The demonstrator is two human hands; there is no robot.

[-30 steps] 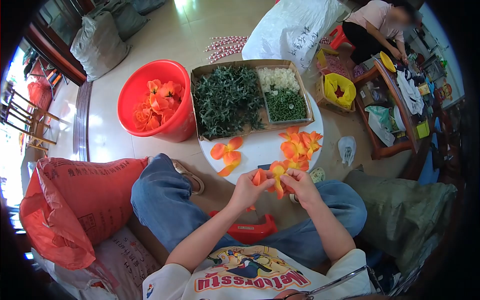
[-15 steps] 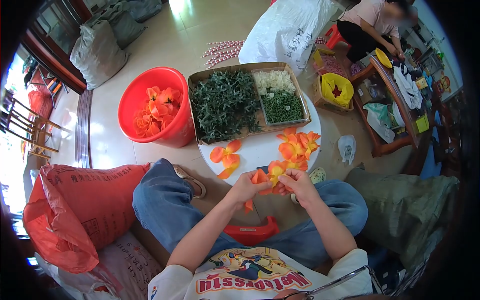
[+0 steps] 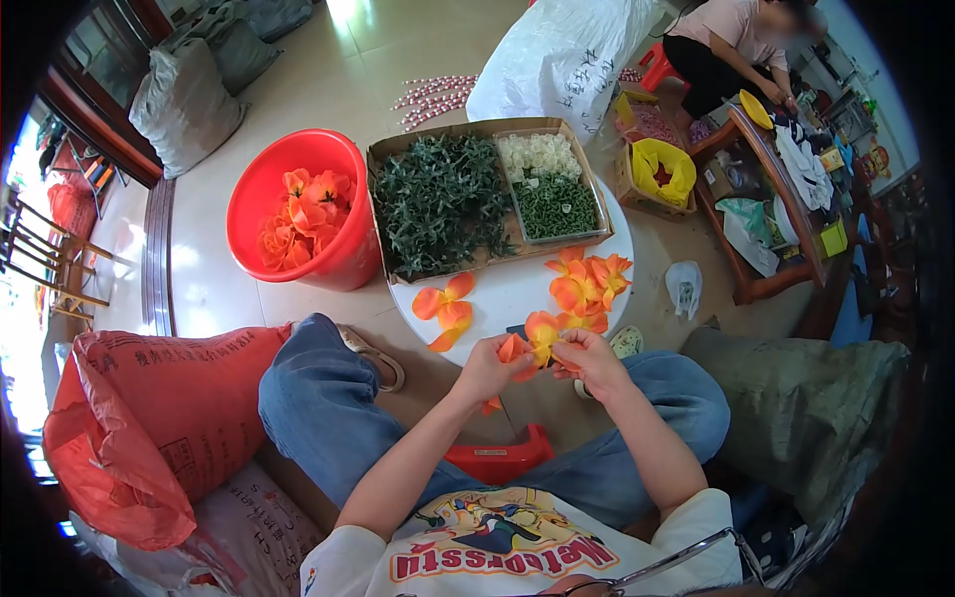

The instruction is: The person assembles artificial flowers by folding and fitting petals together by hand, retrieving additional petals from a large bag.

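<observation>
Orange-yellow petals [image 3: 543, 334] are pinched between my two hands, at the near edge of the white round table [image 3: 468, 338]. My left hand [image 3: 487, 369] holds them from the left, with one petal hanging below it. On the right side, the fingers of my right hand [image 3: 594, 362] are closed on the same petals. Just beyond lies a cluster of orange petal pieces [image 3: 589, 284]. Another petal piece [image 3: 445, 310] rests on the table at the left. The cardboard tray [image 3: 477, 267] holds green leaves [image 3: 441, 199] and a clear box [image 3: 545, 238] with white and green parts.
A red bucket [image 3: 298, 274] with orange flowers stands left of the table. Sacks flank me, one red [image 3: 179, 398], one dark green [image 3: 796, 408]. A large white bag [image 3: 557, 70] stands behind. At the back right, another person [image 3: 731, 45] sits beside a wooden table [image 3: 771, 284].
The petals between my hands have turned and bunched a little, and my fingers have shifted slightly. The whole view has moved slightly.
</observation>
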